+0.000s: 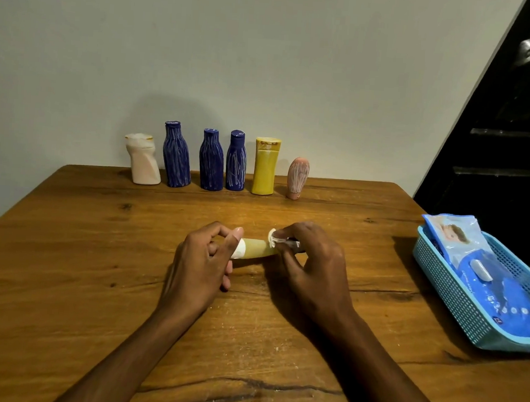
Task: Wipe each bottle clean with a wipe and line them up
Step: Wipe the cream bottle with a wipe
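- My left hand (201, 260) grips the white-capped end of a small, pale yellow-green plastic bottle (258, 249), thumb curled over the cap, holding it on its side just above the brown wooden table (97, 252).
- My right hand (311, 260) pinches a crumpled white wipe (274, 237) against the bottle's other end, fingers curled round it.
- Along the table's far edge, against the grey wall, six bottles stand upright in a row, left to right: a slanted white bottle (142, 159), a tall blue bottle with pale scribbles (176, 154), a second scribbled blue bottle (211, 160), a third, slimmer blue bottle (236, 161), a yellow flip-cap bottle (265, 166) and a small pink oval bottle standing on its cap (297, 178).
- Well apart, at the right edge, a light-blue perforated plastic basket (448, 295) holds a blue pack of wipes (484, 272).
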